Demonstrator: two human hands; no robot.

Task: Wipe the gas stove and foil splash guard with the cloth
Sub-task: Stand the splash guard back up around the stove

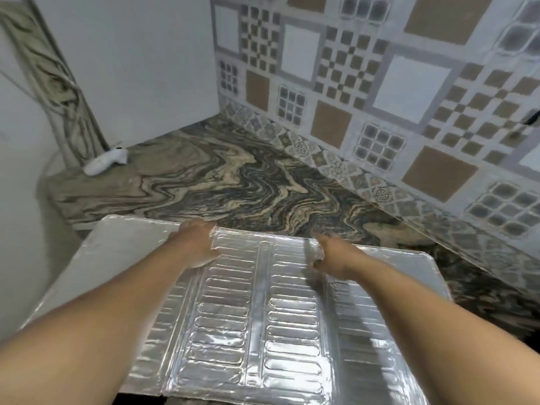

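— So, is any wiping happening?
— Seemingly not; both the left hand [195,244] and right hand [331,255] are gripping the guard [263,311] at its far edge, fingers curling over it. No cloth or stove showing.

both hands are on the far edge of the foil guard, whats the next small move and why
Probably set the foil splash guard down flat on the marbled countertop. Both the left hand and the right hand grip its far edge, the counter beyond looks bare, and no cloth is in either hand.
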